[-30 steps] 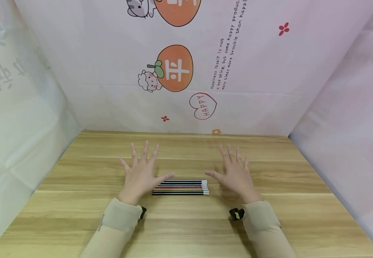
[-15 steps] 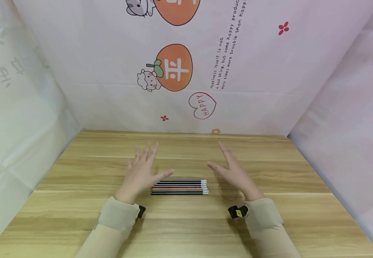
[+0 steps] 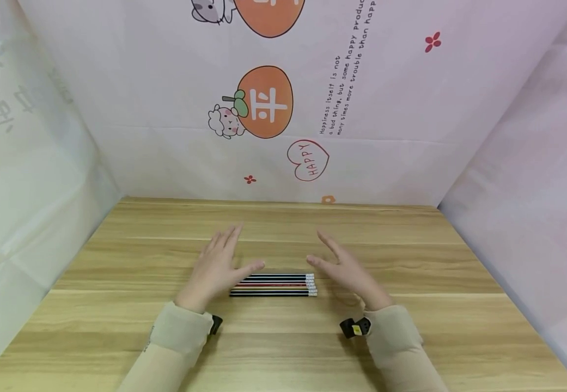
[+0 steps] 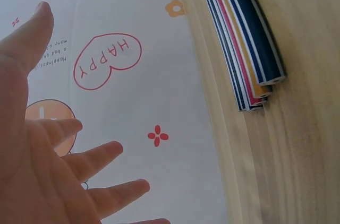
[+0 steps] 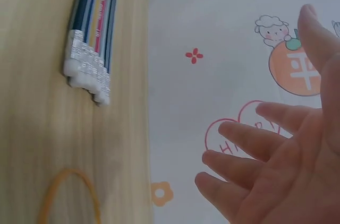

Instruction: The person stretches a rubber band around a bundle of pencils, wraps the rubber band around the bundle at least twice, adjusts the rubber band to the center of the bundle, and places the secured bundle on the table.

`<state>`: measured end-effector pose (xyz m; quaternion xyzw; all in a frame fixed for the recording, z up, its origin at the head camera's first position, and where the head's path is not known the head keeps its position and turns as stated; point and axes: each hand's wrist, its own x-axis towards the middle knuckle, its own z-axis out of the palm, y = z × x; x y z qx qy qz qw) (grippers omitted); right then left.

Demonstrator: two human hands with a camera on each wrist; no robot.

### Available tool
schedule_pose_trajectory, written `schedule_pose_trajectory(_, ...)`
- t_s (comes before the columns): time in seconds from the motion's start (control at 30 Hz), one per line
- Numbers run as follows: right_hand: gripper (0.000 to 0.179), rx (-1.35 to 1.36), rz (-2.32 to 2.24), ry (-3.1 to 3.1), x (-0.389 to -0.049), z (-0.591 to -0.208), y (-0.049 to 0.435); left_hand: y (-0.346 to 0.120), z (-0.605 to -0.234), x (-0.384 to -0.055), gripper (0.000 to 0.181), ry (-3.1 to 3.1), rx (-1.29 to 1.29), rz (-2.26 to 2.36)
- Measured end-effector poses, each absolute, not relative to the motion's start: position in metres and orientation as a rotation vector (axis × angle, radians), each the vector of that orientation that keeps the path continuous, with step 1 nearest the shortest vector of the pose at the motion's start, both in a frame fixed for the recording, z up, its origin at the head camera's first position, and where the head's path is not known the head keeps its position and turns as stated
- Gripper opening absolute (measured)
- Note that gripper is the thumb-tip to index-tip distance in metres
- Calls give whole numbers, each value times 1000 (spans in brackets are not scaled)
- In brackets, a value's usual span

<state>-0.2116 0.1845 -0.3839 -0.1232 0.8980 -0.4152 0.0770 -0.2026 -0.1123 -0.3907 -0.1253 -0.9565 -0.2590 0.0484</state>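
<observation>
The hands point(image 3: 213, 271) point(image 3: 354, 274) have turned more edge-on, less splayed.

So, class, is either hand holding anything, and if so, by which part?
Nothing is held: the left hand and right hand are both empty, and the pencils lie on the table.

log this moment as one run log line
left grip: open, empty | right grip: open, empty | pencils: lying together on table, untouched | orange band: on table, near pencils' eraser ends
</observation>
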Motion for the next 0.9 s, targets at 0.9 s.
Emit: schedule_pose_trajectory(0.9,84,-502,-1187,2598,-205,-405,169,-115,-410,-203,106,-2999,-464,-911)
